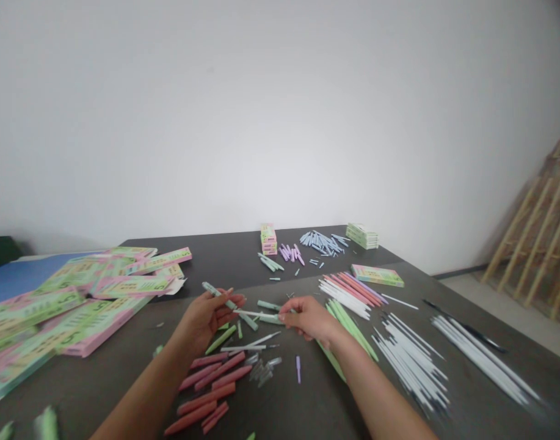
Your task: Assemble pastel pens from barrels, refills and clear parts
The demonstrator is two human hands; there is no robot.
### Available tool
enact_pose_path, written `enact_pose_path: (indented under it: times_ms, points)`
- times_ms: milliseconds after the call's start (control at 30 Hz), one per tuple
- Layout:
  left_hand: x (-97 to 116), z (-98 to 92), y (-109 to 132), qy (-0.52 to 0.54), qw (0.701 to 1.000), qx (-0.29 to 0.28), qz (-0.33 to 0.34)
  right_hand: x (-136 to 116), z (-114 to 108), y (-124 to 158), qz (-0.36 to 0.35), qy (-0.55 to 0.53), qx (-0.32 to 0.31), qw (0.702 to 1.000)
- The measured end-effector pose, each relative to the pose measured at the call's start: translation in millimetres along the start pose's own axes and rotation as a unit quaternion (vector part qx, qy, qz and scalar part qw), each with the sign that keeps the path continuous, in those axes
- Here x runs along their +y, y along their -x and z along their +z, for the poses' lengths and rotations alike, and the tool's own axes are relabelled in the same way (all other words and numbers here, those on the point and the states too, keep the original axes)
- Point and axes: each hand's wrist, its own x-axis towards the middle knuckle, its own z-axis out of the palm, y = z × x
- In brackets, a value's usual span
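Observation:
My left hand [209, 318] is closed around a pale green pen barrel [215, 293] that sticks up and to the left from the fingers. My right hand [308, 318] is pinched on a thin white refill [256, 314] that points left toward the left hand. Both hands hover just above the dark table [307, 403]. Below them lie several red pen barrels [213, 388], a few green barrels [221, 339] and small clear caps [261, 371].
Flat pink-and-green boxes [78, 299] are heaped at the left. White refills [410, 360] and pink, green and white sticks [353, 293] lie at the right. More pen parts [320, 242] and small box stacks [269, 238] sit at the far edge. Wooden frames [536, 244] lean at the right wall.

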Motion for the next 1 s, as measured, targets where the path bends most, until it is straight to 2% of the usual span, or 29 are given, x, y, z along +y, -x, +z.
enact_pose_path:
  times_ms: [200,367,467,633,800,1000]
  points:
    - [-4,-8.1,1,-0.091,0.995,-0.044,-0.01,6,-19,1,-0.055,0.162,0.025,0.985]
    - [2,-9.0,5,-0.143,0.988,-0.059,0.017,5,-40,5,-0.05,0.253,0.019,0.966]
    - [3,-8.5,5,-0.169,0.983,-0.067,0.031,3,-43,7,-0.048,0.285,0.032,0.957]
    - [7,-4.4,5,-0.192,0.975,-0.072,0.09,-6,-27,10,-0.094,0.307,0.046,0.946]
    - [11,6.7,9,-0.21,0.962,-0.131,0.117,-14,-6,17,-0.128,0.343,0.045,0.93]
    - [-5,13.0,7,-0.224,0.954,-0.161,0.114,-9,5,16,-0.114,0.387,0.047,0.914]
